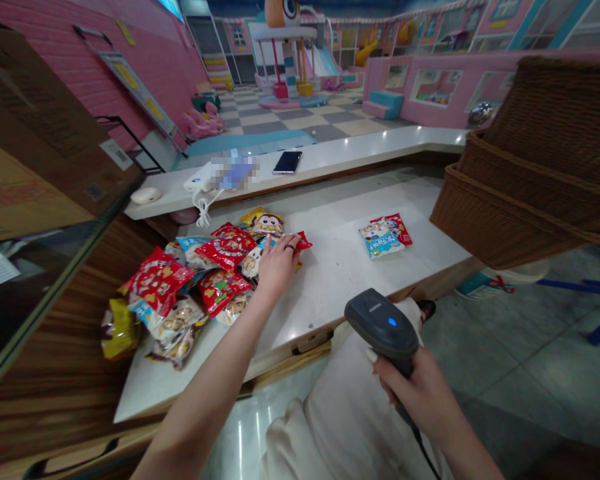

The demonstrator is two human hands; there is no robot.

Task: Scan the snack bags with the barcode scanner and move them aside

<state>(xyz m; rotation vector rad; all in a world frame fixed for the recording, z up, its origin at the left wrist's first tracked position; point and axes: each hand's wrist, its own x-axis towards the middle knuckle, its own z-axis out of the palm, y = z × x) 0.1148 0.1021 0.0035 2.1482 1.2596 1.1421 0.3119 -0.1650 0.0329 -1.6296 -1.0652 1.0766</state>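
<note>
Table: white table (330, 300), wicker basket (535, 180) just right of it
Packets: snack packets (180, 293) heaped at its left end; likely light, soft, slippery; best pinched by sealed edges
Left hand (279, 267): fingers open, lying on packets
Right hand (420, 393): fingers wrapped round barcode scanner (383, 325)
Hidden: lower packets covered, small print unreadable
</note>
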